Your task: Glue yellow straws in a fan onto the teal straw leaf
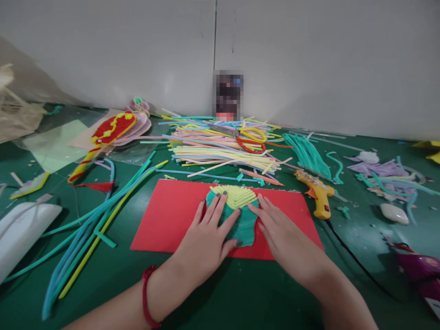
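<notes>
On a red sheet (pixel 165 215) lies a flat green and yellow piece (pixel 242 224) made of strips, its yellow part in a V pattern at the top. My left hand (pixel 209 233) rests on its left side with the fingers spread. My right hand (pixel 285 233) lies at its right edge, fingers stretched out, the tips touching the piece near the yellow part. Neither hand grips anything.
Behind the sheet lie many coloured strips (pixel 220 153) with scissors (pixel 252 142) on top. A yellow glue gun (pixel 319 197) with a black cord is at the right. Long blue and green strips (pixel 92 220) and a red-yellow fan shape (pixel 113 128) lie left.
</notes>
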`<state>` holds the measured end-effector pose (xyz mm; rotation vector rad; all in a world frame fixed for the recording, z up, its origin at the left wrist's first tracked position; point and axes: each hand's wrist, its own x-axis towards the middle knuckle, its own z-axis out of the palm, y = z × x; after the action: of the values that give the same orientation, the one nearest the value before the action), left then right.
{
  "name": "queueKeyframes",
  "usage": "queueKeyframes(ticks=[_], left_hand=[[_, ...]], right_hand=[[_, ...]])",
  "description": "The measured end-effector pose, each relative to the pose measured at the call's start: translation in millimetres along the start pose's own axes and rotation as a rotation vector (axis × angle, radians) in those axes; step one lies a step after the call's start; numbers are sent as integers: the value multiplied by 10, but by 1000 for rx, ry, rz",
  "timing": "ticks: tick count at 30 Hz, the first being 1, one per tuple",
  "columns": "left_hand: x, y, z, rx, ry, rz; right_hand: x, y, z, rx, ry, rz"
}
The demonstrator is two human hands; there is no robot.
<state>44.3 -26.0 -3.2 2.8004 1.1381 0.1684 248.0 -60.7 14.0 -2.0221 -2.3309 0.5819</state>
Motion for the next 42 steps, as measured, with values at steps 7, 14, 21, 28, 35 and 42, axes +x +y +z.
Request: queueKeyframes(ticks=[7, 14, 21, 28, 35, 42], left_hand=[[3, 5, -4, 1, -12, -7], [0, 2, -7, -14, 3, -2], [14, 20, -25, 0, -30, -21], [11, 23, -27, -9, -19, -21], [8, 21, -21, -18, -13, -20], [2, 19, -13, -13, 14, -18]], right_hand=[[-10, -11, -9, -15, 4, -3], [-13, -11, -10, -54, 29, -25], [-8, -31, -26, -46, 17, -5], [-14, -28, -29, -51, 13, -13], [-15, -10, -12, -50, 32, -22], [-26, 35, 37, -16, 84, -49]])
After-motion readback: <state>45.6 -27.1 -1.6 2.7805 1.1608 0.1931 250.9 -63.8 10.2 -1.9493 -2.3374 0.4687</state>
